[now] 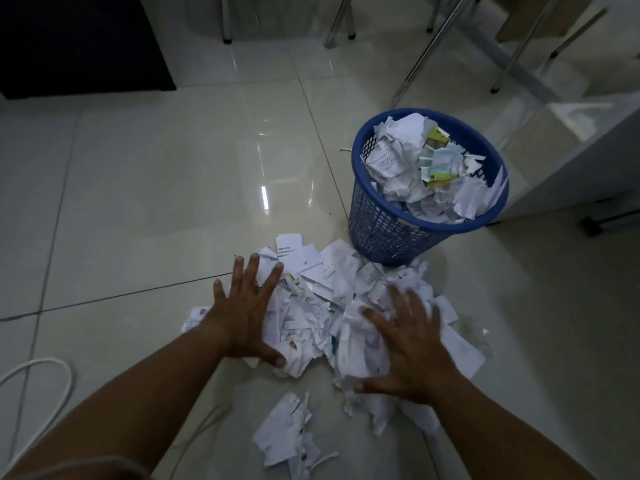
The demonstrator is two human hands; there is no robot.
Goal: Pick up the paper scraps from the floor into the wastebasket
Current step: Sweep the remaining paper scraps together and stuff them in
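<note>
Both hands [247,311] [408,344] flat, fingers spread, on paper scraps [322,306].

Bare forearms, left hand [242,318], right hand [407,348], dark speck on left finger

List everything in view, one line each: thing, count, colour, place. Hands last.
wastebasket: one, blue, on the floor right of centre
paper in the basket: a heap, mostly white, piled up to the rim
main scrap pile: one, white, on the floor in front of the basket
smaller scrap clump: one, white, on the floor nearer the person
cable: one, white, looped at lower left
furniture legs: several, metal, along the top
cabinet: one, black, upper left
floor: pale glossy tiles
left hand: fingers spread, on the pile's left edge
right hand: fingers spread, on the pile's right side
</note>
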